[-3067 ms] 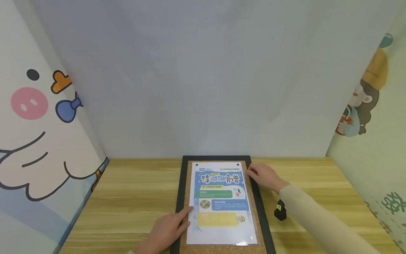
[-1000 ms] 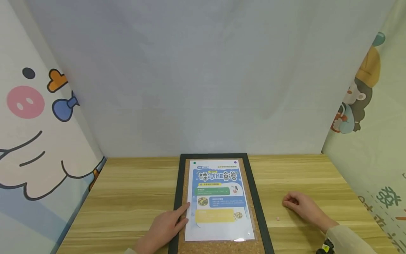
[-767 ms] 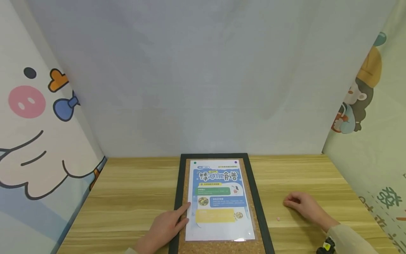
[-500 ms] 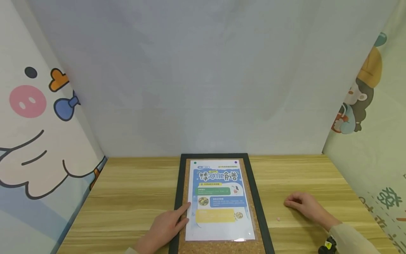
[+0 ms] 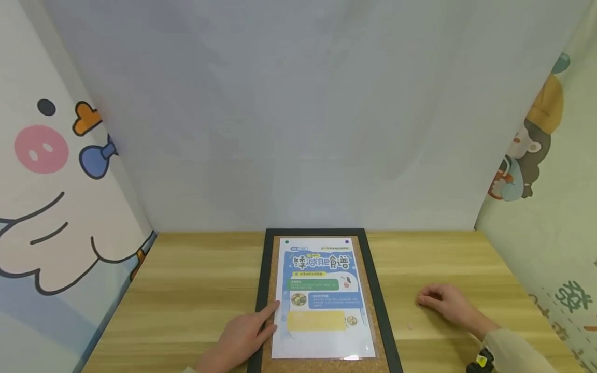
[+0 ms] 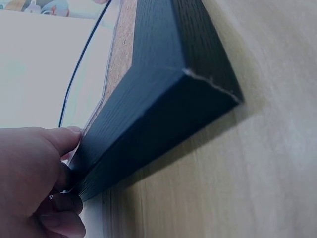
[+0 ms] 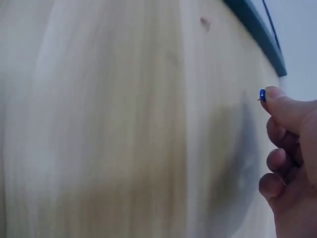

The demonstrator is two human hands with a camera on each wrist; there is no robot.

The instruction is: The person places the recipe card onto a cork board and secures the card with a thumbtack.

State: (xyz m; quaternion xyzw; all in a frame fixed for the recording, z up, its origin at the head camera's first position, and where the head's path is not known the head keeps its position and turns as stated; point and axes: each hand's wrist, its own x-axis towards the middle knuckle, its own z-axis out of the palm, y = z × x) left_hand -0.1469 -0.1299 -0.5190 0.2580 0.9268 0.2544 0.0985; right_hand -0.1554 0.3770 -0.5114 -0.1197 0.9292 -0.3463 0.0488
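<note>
A framed corkboard (image 5: 381, 331) with a black border lies on the table, bearing a laminated poster (image 5: 323, 346). A green thumbtack (image 5: 286, 242) and a purple thumbtack (image 5: 347, 241) sit at the poster's top corners. My left hand (image 5: 240, 336) rests on the board's left border, with index finger and thumb extended over it to the poster's edge. In the left wrist view the other fingers are curled beside the frame. To the right of the board, my right hand (image 5: 450, 305) pinches a blue thumbtack (image 7: 262, 95) by its head, the short point showing.
A tiny pinkish bit (image 7: 205, 23) lies on the wooden table (image 5: 200, 280) between the board and my right hand. Pale walls (image 5: 298, 129) enclose the table at the back and sides. A black device with a yellow mark (image 5: 480, 361) is at my right wrist.
My right hand has left the poster's upper right edge and moved right and nearer over the table. Over the last second it has barely moved. My left hand has stayed at the left border.
</note>
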